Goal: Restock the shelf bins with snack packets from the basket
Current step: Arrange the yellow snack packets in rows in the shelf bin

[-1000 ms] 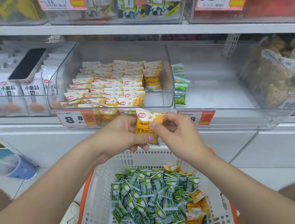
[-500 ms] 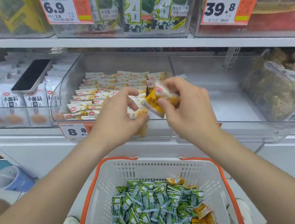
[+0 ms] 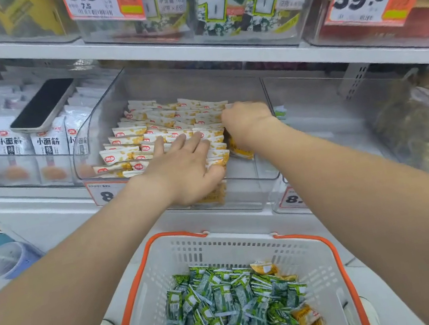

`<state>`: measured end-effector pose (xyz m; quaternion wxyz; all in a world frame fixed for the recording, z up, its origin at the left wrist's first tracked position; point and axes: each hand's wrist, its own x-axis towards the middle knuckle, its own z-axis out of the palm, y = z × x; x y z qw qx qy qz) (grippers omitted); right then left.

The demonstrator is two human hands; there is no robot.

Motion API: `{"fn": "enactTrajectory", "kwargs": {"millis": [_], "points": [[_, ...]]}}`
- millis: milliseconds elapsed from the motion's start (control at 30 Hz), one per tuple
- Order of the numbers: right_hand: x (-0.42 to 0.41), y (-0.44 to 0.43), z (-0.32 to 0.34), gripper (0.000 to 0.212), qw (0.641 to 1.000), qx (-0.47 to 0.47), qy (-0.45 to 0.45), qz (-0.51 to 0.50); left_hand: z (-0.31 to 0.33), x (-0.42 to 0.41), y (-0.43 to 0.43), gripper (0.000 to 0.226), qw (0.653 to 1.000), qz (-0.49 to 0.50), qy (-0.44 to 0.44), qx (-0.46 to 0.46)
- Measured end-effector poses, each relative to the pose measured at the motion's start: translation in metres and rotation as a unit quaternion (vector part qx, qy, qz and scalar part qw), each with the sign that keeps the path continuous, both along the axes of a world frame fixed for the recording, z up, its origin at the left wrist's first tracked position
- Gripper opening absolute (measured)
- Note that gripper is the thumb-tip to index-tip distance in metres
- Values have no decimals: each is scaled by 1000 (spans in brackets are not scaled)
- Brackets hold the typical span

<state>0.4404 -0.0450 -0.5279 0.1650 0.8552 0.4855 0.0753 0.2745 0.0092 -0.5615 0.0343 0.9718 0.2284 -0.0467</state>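
At the far left, a dark phone (image 3: 44,105) lay on the white packets (image 3: 7,141). In the middle clear bin (image 3: 242,194), rows of yellow snack packets (image 3: 129,140) stood on edge. The left hand (image 3: 182,168) lay flat on them, fingers straight, thumb against the rightmost row. Just to its right, the right hand (image 3: 247,122) curled downward over a yellow packet (image 3: 239,149); whether it gripped that packet could not be told. Nearer, the orange-rimmed basket (image 3: 134,299) held mostly green packets (image 3: 226,303).
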Motion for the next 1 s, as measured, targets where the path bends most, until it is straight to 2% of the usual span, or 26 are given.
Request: {"fn": "enactTrajectory", "kwargs": {"millis": [300, 433, 667, 767, 867, 900, 1000], "points": [[19, 20, -4, 45, 999, 20, 32, -24, -5, 4, 6, 79, 999, 1, 26, -21], [26, 33, -3, 57, 998, 4, 38, -45, -5, 5, 4, 78, 999, 3, 35, -29], [20, 35, -5, 46, 999, 45, 14, -9, -4, 4, 4, 77, 999, 6, 28, -40], [14, 23, -9, 45, 998, 47, 47, -12, -1, 1, -2, 76, 1000, 19, 7, -22], [1, 6, 2, 25, 994, 66, 83, 0, 0, -2, -9, 72, 998, 40, -43, 8], [-4, -3, 8, 14, 992, 87, 86, 16, 1, -4, -13, 69, 997, 45, -65, 17], [-22, -43, 11, 5, 966, 218, 78, 111, 4, -11, -24, 48, 986, 34, -160, 26]]}}
